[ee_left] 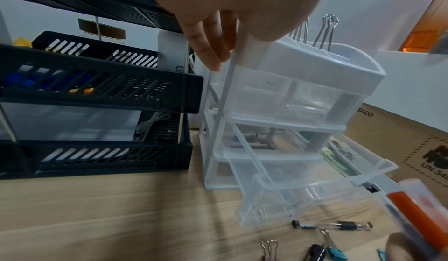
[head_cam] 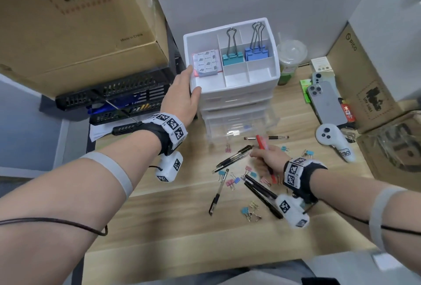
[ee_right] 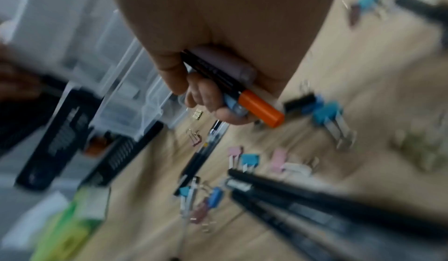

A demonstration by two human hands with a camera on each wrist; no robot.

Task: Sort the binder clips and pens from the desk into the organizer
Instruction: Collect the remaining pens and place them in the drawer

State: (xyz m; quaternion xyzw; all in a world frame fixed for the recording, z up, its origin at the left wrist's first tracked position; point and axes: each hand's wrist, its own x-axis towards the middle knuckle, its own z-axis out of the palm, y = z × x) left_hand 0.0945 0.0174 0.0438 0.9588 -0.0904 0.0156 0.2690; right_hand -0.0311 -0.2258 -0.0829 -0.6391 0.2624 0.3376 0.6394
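Observation:
The white organizer (head_cam: 262, 34) has a divided top tray and three clear drawers; its bottom drawer (ee_left: 303, 194) is pulled out. My left hand (head_cam: 191, 81) clasps the organizer's top left corner, fingers (ee_left: 213, 50) down the side and thumb on the front. My right hand (head_cam: 259, 155) is low over the desk and grips a red pen (head_cam: 262, 143); the blurred right wrist view shows that orange-capped red pen (ee_right: 261, 109) held together with a black pen (ee_right: 211, 69). Several black pens (head_cam: 234, 157) and small coloured binder clips (head_cam: 232, 181) lie scattered on the desk around it.
Large teal clips (head_cam: 231, 54), blue clips (head_cam: 256, 52) and a notes pack (head_cam: 206, 62) fill the top tray. A black file tray (head_cam: 114, 98) stands left under a cardboard box (head_cam: 79, 23). Phones (head_cam: 325, 102), a white controller (head_cam: 335, 141), a cup (head_cam: 290, 61) and boxes crowd the right.

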